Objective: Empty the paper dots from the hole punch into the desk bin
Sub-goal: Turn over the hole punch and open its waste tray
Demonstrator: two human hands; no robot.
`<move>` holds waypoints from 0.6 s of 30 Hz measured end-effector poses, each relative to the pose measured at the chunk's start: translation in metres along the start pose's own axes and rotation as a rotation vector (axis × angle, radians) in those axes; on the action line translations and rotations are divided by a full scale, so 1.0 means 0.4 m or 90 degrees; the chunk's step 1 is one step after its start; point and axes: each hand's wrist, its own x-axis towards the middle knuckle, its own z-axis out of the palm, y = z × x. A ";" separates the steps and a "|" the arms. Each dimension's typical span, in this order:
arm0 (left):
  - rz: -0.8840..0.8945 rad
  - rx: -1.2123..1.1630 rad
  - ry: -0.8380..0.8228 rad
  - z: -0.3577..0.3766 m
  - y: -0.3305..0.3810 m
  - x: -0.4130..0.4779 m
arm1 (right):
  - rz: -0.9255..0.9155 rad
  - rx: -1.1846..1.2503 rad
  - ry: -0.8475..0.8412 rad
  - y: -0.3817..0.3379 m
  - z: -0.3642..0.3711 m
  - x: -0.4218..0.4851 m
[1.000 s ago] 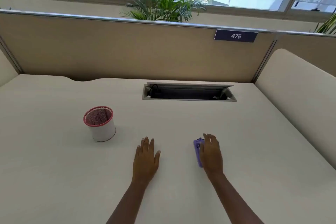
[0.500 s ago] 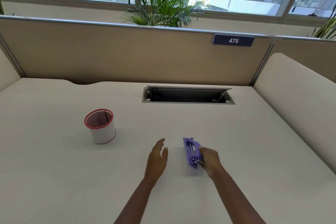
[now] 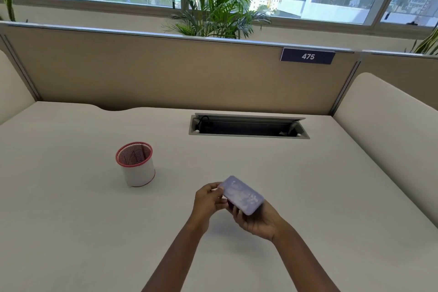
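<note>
The purple hole punch (image 3: 243,194) is lifted off the desk and turned so its flat translucent base faces up, with pale specks showing through it. My right hand (image 3: 257,219) cups it from below. My left hand (image 3: 208,199) pinches its near-left end with fingers and thumb. The desk bin (image 3: 137,168), a small white cylinder with a red mesh rim, stands upright on the desk to the left and slightly farther away, a hand's width or more from the punch. The punch's handle side is hidden underneath.
The beige desk (image 3: 71,220) is bounded by a tan partition (image 3: 166,73) at the back and padded side panels. An open cable hatch (image 3: 248,125) sits in the desk behind the hands. A palm plant and windows stand beyond the partition.
My right hand picked the punch up from the desk and flipped it base-up. My left hand left the desk surface and took hold of the punch's end.
</note>
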 end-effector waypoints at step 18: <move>-0.090 -0.065 -0.040 0.033 0.012 -0.026 | -0.216 -0.562 0.202 -0.004 0.074 -0.030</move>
